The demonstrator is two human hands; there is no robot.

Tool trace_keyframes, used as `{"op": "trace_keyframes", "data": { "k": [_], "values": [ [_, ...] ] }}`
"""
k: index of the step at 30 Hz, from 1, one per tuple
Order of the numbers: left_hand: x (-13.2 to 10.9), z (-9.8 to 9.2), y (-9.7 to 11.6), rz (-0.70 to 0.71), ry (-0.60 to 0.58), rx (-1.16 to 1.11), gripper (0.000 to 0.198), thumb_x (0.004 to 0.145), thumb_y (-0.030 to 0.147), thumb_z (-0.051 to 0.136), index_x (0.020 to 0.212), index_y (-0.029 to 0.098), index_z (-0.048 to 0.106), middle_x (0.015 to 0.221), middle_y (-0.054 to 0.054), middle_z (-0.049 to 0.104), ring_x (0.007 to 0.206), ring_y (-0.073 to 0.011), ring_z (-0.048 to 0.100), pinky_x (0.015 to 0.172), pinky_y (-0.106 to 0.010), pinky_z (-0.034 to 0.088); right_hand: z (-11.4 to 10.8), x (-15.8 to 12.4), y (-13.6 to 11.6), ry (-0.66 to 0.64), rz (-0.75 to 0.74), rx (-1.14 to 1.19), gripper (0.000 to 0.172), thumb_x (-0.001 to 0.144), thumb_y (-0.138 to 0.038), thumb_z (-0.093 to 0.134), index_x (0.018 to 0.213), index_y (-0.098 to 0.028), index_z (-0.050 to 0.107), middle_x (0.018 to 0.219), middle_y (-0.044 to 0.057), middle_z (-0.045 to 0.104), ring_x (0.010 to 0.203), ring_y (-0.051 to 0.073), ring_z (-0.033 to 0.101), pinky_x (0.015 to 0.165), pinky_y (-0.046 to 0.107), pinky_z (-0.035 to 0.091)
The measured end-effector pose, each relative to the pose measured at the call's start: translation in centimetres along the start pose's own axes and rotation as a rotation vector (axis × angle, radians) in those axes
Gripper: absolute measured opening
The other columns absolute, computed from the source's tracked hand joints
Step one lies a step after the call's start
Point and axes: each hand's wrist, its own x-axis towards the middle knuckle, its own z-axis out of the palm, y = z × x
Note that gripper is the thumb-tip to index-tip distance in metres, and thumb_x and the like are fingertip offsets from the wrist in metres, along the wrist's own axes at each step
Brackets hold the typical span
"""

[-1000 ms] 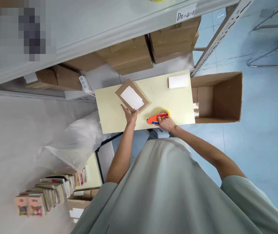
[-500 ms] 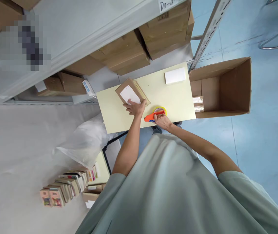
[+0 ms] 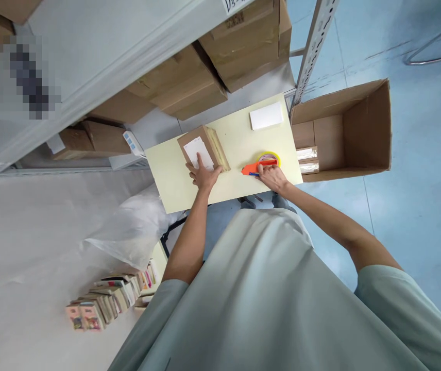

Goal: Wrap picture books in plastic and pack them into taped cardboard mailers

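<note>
Head view shows a labelled parcel (image 3: 213, 144) near the centre of the frame, on the left half of the pale table (image 3: 174, 178). The left hand (image 3: 204, 178) lies spread over its lower end, fingers across the white label (image 3: 192, 148) and thumb by the right edge, apparently to steady it. The right hand (image 3: 273, 178) is curled around an orange tape dispenser (image 3: 250, 169), whose yellow roll (image 3: 276, 156) shows above the knuckles; that grip probably leaves the nose free.

The white block (image 3: 266, 116) sits toward the table's upper right, seemingly out of both hands' way.

The parcel's long axis runs steeply from upper left to lower right, one side face turned right; whether it lies flat, I cannot tell. The dispenser's long axis is nearly level, nose pointing left toward the parcel.
</note>
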Motion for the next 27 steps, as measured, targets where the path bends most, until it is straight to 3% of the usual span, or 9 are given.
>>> {"op": "trace_keyframes", "data": {
  "k": [7,14,17,21,24,27],
  "values": [
    [-0.5,-1.3,-3.0,0.255,-0.098,0.194,0.140,0.076,0.056,0.095,0.186,0.038,0.009,0.194,-0.018,-0.010,0.175,-0.0538,0.017,0.134,-0.076,0.029,-2.2,4.6,-1.4,0.054,-0.116,-0.044,0.044,0.114,-0.014,0.030,0.148,0.008,0.049,0.123,0.036,0.077,0.112,0.038,0.076,0.098,0.048,0.048],
    [-0.4,-2.4,-4.5,0.411,-0.249,0.309,0.171,0.056,0.050,0.106,0.185,0.020,-0.001,0.191,-0.028,-0.014,0.177,-0.0514,-0.011,0.141,-0.071,0.007,-2.0,5.4,-5.8,0.024,-0.284,-0.030,0.050,0.103,0.001,0.028,0.145,0.009,0.056,0.117,0.033,0.078,0.104,0.038,0.078,0.091,0.048,0.051],
    [-0.6,-2.5,-3.1,0.315,-0.273,0.187,0.167,0.064,0.068,0.101,0.185,0.018,-0.003,0.191,-0.028,-0.014,0.178,-0.0490,-0.012,0.142,-0.068,0.011,-1.5,5.1,-7.5,0.009,-0.282,-0.014,0.054,0.102,0.003,0.027,0.144,0.007,0.059,0.116,0.033,0.078,0.104,0.038,0.078,0.087,0.048,0.053],
    [-1.1,-1.4,1.1,0.086,-0.156,-0.032,0.134,0.091,0.088,0.069,0.186,0.023,0.001,0.193,-0.025,-0.004,0.179,-0.0483,-0.007,0.140,-0.072,0.017,-0.8,4.9,-9.1,0.014,-0.258,-0.006,0.052,0.102,0.005,0.023,0.135,0.006,0.063,0.114,0.032,0.077,0.100,0.035,0.077,0.085,0.047,0.054],
    [-1.6,0.1,4.5,-0.040,-0.061,-0.111,0.130,0.094,0.086,0.070,0.185,0.019,0.006,0.191,-0.028,-0.005,0.175,-0.0577,-0.015,0.135,-0.083,0.011,-0.2,4.9,-9.9,0.034,-0.257,0.009,0.045,0.104,0.005,0.025,0.130,0.007,0.062,0.110,0.031,0.077,0.096,0.033,0.076,0.084,0.045,0.053],
    [-1.8,1.3,6.2,-0.101,-0.016,-0.107,0.128,0.096,0.072,0.079,0.185,0.017,0.006,0.191,-0.029,-0.010,0.171,-0.0633,-0.019,0.131,-0.088,0.009,0.5,4.9,-10.2,0.054,-0.245,0.018,0.042,0.105,0.005,0.026,0.130,0.006,0.060,0.109,0.030,0.076,0.095,0.032,0.075,0.084,0.044,0.052]
  ]
}}
